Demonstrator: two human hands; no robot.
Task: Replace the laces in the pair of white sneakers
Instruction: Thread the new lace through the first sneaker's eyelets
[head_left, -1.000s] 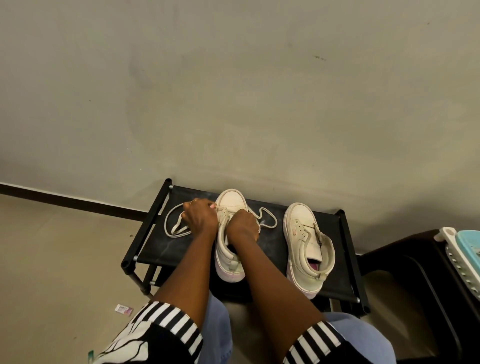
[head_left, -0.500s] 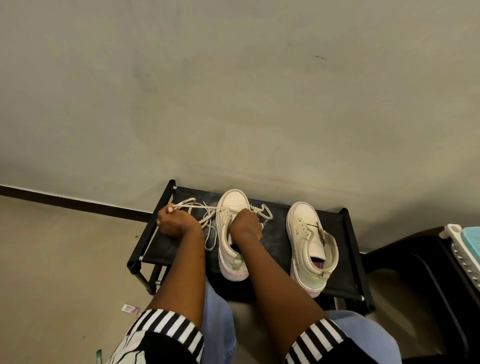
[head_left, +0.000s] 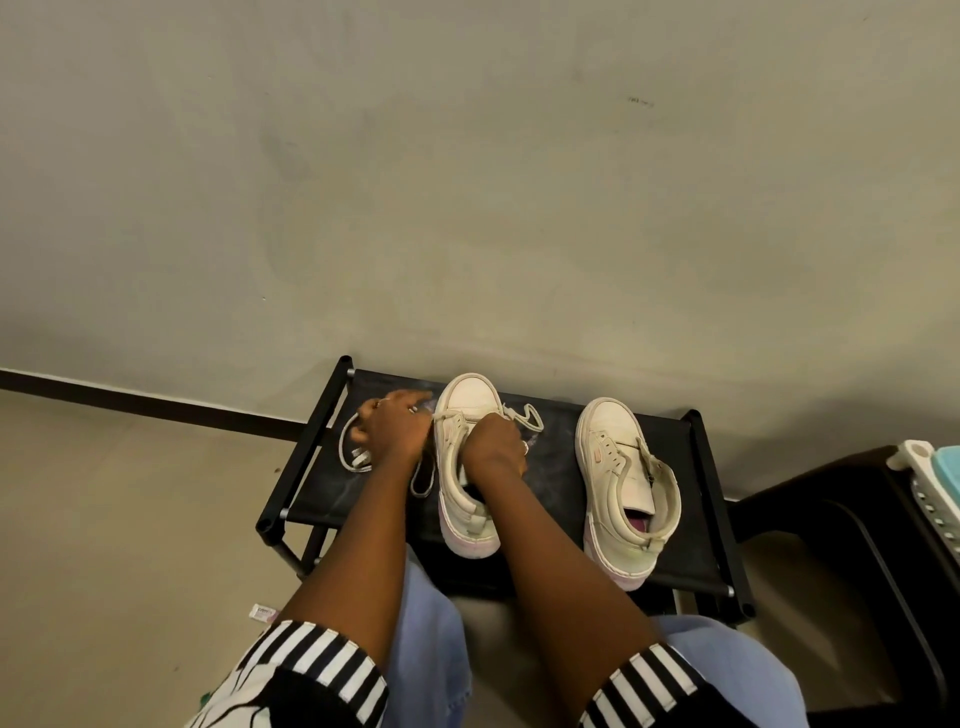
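Head view, looking down past two bare forearms. A low black rack (head_left: 561, 470) is standing against a grey wall (head_left: 467, 182), with two white sneakers sitting on it, toes pointing at the wall.

The left hand (head_left: 397, 434) is hovering just left of the sneaker (head_left: 470, 397) in the middle of the rack. Its fingers (head_left: 410, 410) are curling round a white lace (head_left: 349, 457), and a short strand is running from them straight into the sneaker's front eyelets. The rest of that lace is lying in loose loops on the rack, to the left of the hand and beneath it.

The right hand (head_left: 496, 447) is pressing down on the sneaker's lacing area. The back of the hand is hiding its fingers, so their grip cannot be told. More lace is zigzagging on the rack just beyond its knuckles.

The other sneaker (head_left: 618, 467) is resting well to the right, unlaced, with its tongue folded open.
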